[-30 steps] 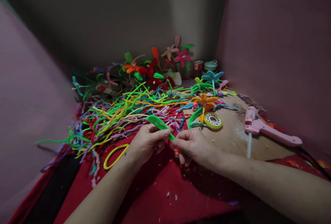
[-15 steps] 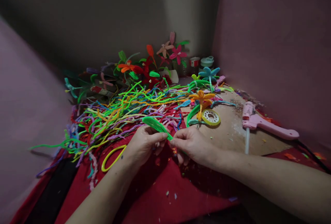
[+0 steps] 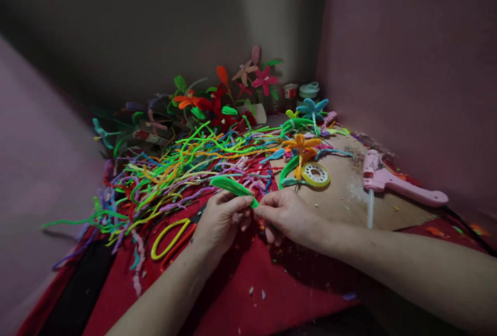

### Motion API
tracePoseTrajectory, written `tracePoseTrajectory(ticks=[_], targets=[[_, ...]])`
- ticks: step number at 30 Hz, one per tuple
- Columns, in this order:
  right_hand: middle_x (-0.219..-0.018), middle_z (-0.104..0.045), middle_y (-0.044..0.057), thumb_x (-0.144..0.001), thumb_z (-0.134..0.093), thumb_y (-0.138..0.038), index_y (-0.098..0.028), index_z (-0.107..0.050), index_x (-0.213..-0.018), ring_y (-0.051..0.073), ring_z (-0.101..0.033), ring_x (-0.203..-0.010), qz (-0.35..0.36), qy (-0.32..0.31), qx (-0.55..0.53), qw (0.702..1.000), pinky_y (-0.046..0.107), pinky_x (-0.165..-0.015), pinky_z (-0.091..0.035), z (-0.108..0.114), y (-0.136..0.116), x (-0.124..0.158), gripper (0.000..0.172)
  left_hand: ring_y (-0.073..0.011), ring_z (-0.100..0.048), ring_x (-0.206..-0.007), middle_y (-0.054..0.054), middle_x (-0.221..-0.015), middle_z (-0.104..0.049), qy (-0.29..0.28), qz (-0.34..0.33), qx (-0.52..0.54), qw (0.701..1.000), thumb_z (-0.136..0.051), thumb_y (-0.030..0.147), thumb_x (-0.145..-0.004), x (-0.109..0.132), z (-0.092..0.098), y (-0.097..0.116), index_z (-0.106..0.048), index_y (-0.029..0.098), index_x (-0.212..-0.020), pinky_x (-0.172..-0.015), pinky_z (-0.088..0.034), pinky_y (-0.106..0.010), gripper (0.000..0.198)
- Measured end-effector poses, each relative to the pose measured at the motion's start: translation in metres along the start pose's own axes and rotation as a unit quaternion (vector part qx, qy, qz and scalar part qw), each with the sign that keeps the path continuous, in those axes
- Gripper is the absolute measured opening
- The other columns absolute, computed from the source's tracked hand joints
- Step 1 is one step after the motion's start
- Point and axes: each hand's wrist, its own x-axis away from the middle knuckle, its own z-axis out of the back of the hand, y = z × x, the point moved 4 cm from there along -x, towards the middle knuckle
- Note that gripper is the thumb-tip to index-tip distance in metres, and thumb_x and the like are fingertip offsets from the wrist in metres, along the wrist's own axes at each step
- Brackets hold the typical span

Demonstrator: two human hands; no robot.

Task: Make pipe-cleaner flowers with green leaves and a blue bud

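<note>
A bright green pipe-cleaner leaf (image 3: 232, 186) is pinched between both hands above the red cloth (image 3: 233, 294). My left hand (image 3: 223, 217) is closed on its middle, thumb on top, with the rounded end pointing up and left. Close beside it, my right hand (image 3: 285, 216) grips the leaf's lower right end between thumb and finger; that end is mostly hidden by the fingers. Partly under my left wrist lie scissors (image 3: 170, 240) with yellow and orange-red handles, their blades covered by the hand.
Loose pipe cleaners (image 3: 186, 155) in many colours spread across the left and back. Pipe-cleaner flowers (image 3: 221, 100) stand behind them. On a brown board (image 3: 349, 206) lie a pink glue gun (image 3: 404, 186), a tape roll (image 3: 316, 175) and an orange flower (image 3: 301, 144).
Both hands keep their pinch on the green leaf, with only a slight shift. More of the scissors, including the orange-red handle, shows beside my left wrist. The view has moved a little.
</note>
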Motion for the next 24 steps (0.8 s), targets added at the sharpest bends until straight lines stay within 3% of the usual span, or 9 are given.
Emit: tracePoseTrajectory(ticks=[3, 6, 9, 13, 24], targets=[[-0.035, -0.05, -0.006, -0.078, -0.047, -0.019, -0.018, -0.047, -0.054, 0.006, -0.041, -0.027, -0.004, 0.0, -0.001, 1.0, 0.016, -0.03, -0.034, 0.001, 0.0, -0.001, 0.024, -0.0033, -0.031, -0.037, 0.009, -0.044, -0.036, -0.016, 0.01, -0.003, 1.0, -0.071, 0.021, -0.067, -0.001, 0.002, 0.002, -0.048, 0.015, -0.058, -0.036, -0.025, -0.017, 0.026], [-0.035, -0.049, -0.006, -0.079, -0.046, -0.017, -0.017, -0.049, -0.056, 0.006, -0.041, -0.027, -0.006, -0.001, -0.001, 1.0, 0.015, -0.031, -0.034, 0.0, -0.001, 0.0, 0.023, -0.0023, -0.025, -0.037, 0.01, -0.044, -0.03, 0.005, -0.028, -0.021, 0.999, -0.069, 0.024, -0.07, -0.003, 0.006, 0.009, -0.045, 0.016, -0.06, -0.036, -0.019, -0.017, 0.027], [-0.034, -0.049, -0.006, -0.08, -0.045, -0.016, -0.017, -0.048, -0.055, 0.005, -0.041, -0.027, -0.012, 0.0, 0.012, 1.0, 0.014, -0.031, -0.034, -0.001, -0.002, 0.001, 0.025, -0.0026, -0.026, -0.037, 0.009, -0.045, -0.035, 0.024, -0.051, -0.031, 0.998, -0.067, 0.025, -0.072, -0.003, 0.008, 0.014, -0.046, 0.016, -0.062, -0.036, -0.018, -0.017, 0.024], [-0.035, -0.049, -0.007, -0.081, -0.044, -0.016, -0.017, -0.048, -0.055, 0.005, -0.042, -0.028, -0.005, -0.008, 0.006, 1.0, 0.014, -0.032, -0.035, -0.002, -0.002, 0.002, 0.026, -0.0024, -0.03, -0.036, 0.008, -0.046, -0.042, 0.018, -0.029, -0.061, 0.998, -0.067, 0.027, -0.072, -0.003, 0.007, 0.017, -0.045, 0.016, -0.062, -0.036, -0.02, -0.015, 0.026], [-0.035, -0.049, -0.006, -0.081, -0.045, -0.014, -0.017, -0.049, -0.057, 0.005, -0.042, -0.029, 0.006, -0.003, 0.034, 0.999, 0.014, -0.032, -0.035, 0.0, -0.004, 0.003, 0.024, -0.0033, -0.028, -0.033, 0.009, -0.041, -0.039, -0.011, -0.016, -0.214, 0.977, -0.065, 0.034, -0.071, -0.006, 0.018, 0.022, -0.049, 0.017, -0.064, -0.032, -0.022, -0.015, 0.025]])
